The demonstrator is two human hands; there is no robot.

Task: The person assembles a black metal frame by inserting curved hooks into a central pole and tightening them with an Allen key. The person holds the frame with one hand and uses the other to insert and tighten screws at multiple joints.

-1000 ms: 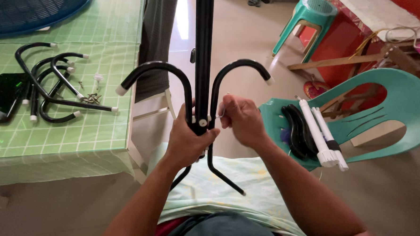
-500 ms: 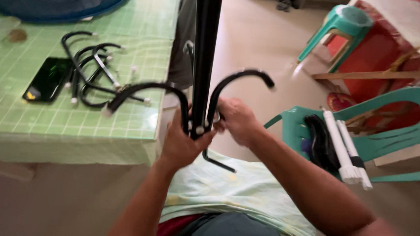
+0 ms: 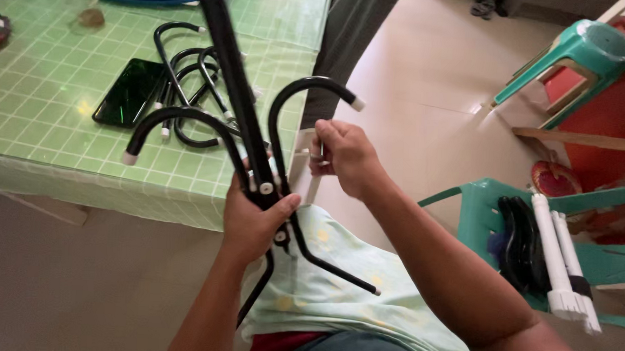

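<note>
Left hand (image 3: 253, 222) clasps black pole (image 3: 233, 88).

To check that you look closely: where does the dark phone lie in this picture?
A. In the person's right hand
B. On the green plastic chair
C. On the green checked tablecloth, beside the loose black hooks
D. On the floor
C: the phone lies flat on the green tablecloth, next to the loose hooks.
</note>
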